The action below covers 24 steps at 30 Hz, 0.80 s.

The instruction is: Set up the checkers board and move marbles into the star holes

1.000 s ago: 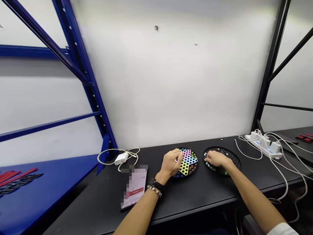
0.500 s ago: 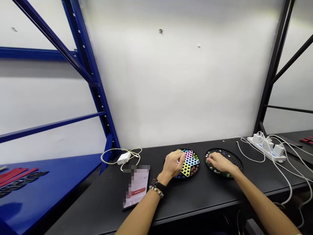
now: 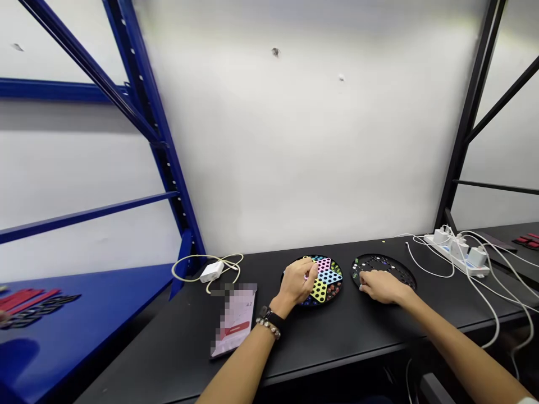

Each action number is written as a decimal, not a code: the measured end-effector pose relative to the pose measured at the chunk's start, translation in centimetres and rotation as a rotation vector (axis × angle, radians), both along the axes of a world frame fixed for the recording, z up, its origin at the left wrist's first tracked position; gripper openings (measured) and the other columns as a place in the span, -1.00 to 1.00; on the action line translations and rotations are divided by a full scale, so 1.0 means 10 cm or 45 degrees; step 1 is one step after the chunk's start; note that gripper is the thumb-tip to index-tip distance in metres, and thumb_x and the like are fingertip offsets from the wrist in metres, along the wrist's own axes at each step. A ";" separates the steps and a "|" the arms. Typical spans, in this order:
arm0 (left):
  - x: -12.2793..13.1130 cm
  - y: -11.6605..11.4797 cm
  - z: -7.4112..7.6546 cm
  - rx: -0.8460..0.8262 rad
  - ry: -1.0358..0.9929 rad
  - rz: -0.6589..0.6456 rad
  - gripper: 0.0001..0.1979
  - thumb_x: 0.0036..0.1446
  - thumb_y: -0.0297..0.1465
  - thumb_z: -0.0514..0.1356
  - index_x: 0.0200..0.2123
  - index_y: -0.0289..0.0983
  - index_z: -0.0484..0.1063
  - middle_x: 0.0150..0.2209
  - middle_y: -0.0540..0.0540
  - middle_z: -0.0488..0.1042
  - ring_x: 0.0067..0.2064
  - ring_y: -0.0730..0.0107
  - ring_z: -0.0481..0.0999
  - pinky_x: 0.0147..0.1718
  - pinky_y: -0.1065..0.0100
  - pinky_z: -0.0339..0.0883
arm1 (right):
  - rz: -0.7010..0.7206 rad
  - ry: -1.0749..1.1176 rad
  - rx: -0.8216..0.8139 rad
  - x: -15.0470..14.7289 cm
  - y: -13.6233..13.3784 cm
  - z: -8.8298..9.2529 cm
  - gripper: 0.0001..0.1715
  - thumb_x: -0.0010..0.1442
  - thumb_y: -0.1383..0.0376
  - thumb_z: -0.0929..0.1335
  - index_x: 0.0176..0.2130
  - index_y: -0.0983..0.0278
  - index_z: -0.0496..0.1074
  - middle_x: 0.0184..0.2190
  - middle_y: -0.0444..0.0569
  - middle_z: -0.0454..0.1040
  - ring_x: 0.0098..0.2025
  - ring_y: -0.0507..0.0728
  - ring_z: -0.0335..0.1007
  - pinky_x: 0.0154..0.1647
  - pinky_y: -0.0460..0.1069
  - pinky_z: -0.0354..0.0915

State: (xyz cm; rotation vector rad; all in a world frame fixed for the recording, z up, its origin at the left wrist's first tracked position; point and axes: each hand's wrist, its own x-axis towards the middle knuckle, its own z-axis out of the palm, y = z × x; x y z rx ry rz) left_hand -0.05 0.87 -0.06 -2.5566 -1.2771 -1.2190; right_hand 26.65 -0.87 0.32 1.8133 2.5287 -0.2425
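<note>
A round black board with a pink, blue and yellow star [image 3: 328,276] lies on the black table [image 3: 332,331], marbles around its rim. My left hand [image 3: 298,279] rests over the board's left part, its fingers curled together; whatever they hold is hidden. To the right lies a second round black board [image 3: 404,273], with small pieces at its left side. Over that board's front left edge is my right hand [image 3: 381,285], fingers bent down and pressed together, with anything between them too small to make out.
A tablet [image 3: 236,322] lies left of my left forearm. Behind it sits a white charger [image 3: 211,272] with a looped cable. At the right are a white power strip [image 3: 458,255] and trailing cables. A blue table [image 3: 105,297] stands at the far left.
My right hand has moved a little toward the front edge of the right board, uncovering more of its back left part. My left hand stays nearly in place.
</note>
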 end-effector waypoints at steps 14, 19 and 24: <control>0.00 -0.01 0.02 0.021 -0.007 -0.015 -0.55 0.34 -0.29 -0.12 -0.58 -0.22 0.29 -0.50 -0.03 0.37 -0.44 0.42 0.34 -0.43 0.38 0.16 | 0.124 -0.150 -0.089 -0.11 -0.05 0.06 -0.71 0.33 0.26 0.19 -0.03 0.30 0.35 -0.13 0.22 0.55 -0.13 0.33 0.51 -0.28 0.04 0.21; 0.00 -0.01 0.01 0.021 -0.018 -0.016 -0.55 0.34 -0.30 -0.11 -0.58 -0.23 0.30 -0.51 -0.02 0.36 -0.45 0.42 0.34 -0.43 0.38 0.16 | 0.186 -0.093 -0.083 -0.07 -0.05 0.05 -0.70 0.35 0.27 0.16 -0.01 0.29 0.32 -0.15 0.20 0.55 -0.16 0.31 0.52 -0.30 0.04 0.19; 0.00 0.00 0.01 0.013 -0.029 -0.030 -0.54 0.34 -0.29 -0.12 -0.57 -0.23 0.32 -0.49 -0.03 0.38 -0.44 0.41 0.36 -0.41 0.38 0.19 | 0.228 -0.073 -0.067 -0.04 -0.05 0.04 -0.71 0.35 0.27 0.15 -0.01 0.26 0.30 -0.15 0.14 0.55 -0.17 0.28 0.51 -0.30 0.02 0.18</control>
